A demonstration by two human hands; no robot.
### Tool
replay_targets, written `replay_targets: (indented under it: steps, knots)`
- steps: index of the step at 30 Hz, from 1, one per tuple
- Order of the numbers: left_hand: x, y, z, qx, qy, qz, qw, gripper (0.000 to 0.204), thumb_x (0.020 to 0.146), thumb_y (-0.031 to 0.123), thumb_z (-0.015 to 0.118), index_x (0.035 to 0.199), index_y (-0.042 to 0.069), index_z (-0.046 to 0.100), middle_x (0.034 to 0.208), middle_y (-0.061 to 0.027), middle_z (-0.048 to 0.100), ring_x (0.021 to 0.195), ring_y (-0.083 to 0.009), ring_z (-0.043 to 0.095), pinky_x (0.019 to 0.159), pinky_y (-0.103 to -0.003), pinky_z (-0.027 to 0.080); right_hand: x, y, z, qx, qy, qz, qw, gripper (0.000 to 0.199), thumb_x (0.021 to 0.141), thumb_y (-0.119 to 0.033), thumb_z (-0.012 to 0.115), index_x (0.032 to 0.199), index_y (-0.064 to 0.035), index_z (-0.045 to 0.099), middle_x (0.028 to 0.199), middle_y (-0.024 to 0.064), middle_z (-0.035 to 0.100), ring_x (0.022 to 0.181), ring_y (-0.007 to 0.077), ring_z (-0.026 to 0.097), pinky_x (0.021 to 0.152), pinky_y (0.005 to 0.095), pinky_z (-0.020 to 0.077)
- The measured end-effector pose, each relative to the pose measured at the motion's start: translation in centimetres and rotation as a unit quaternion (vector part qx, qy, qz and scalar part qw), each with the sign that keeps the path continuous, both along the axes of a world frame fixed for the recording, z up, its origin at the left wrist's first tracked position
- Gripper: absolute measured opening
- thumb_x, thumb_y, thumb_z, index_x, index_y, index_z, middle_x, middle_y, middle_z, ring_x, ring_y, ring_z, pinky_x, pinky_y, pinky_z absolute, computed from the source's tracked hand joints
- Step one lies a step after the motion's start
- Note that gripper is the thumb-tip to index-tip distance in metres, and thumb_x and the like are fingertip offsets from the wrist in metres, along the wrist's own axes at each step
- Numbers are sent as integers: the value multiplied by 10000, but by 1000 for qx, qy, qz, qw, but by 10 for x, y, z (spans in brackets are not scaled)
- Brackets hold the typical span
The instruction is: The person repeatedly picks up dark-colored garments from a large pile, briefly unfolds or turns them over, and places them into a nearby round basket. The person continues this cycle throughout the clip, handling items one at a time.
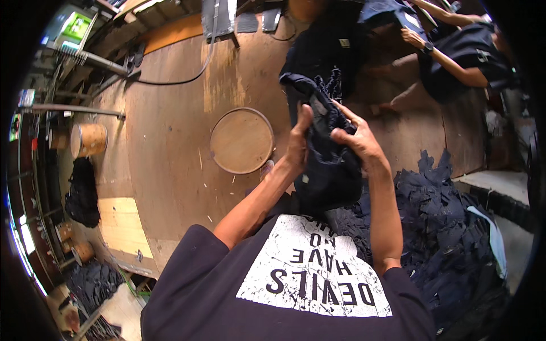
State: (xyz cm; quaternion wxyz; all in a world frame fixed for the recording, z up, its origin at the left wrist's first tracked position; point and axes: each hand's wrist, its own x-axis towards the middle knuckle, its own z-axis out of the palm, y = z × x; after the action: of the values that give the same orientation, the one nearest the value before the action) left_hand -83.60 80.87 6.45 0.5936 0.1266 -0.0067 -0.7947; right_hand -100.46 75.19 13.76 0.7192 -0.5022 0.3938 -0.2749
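Observation:
Between my two hands a dark navy cloth garment [333, 176] is held up in front of my chest. Its upper edge is bunched and looks gathered, and the rest hangs down in folds. My left hand [298, 136] grips the left side, thumb upward along the cloth. On the other side my right hand [363, 145] pinches the bunched part, with its thumb on the near face and a finger stretched along the top edge. Some fingers of both hands are hidden behind the cloth. Just beyond hangs or lies more dark cloth [324, 48].
A round wooden-topped stool [242, 140] stands left of my hands on the brown floor [170, 148]. Dark cloth scraps [449, 227] are heaped at my right. Another person [463, 65] sits at the upper right, handling blue cloth [392, 14]. Wooden drums [89, 140] stand far left.

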Motion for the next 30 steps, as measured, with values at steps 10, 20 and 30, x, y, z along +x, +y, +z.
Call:
replay_targets:
  steps: [10, 20, 30]
  knots:
    - [165, 98, -96, 249, -202, 80, 944, 444, 1040, 214, 437, 1389, -14, 591, 1232, -169, 722, 1052, -296, 739, 932, -467, 625, 130, 50, -100, 202, 3, -89, 975, 482, 823, 70, 748, 1299, 39, 682, 1067, 125, 760, 883, 186, 745, 791, 310, 622]
    - [209, 193, -117, 483, -314, 208, 791, 658, 1072, 299, 515, 1646, 125, 244, 1565, -144, 464, 1398, -298, 530, 1150, -458, 466, 88, 57, -135, 146, 79, -241, 956, 365, 852, 36, 747, 1215, 14, 712, 1013, 53, 756, 855, 136, 719, 773, 278, 591]
    - [211, 26, -274, 458, -550, 63, 695, 1054, 943, 524, 707, 1695, 89, 110, 1680, -326, 208, 1517, -460, 355, 1233, -473, 332, 29, 65, -60, 6, 132, -346, 929, 498, 889, 52, 747, 1372, 31, 627, 1102, 71, 736, 927, 134, 708, 839, 277, 584]
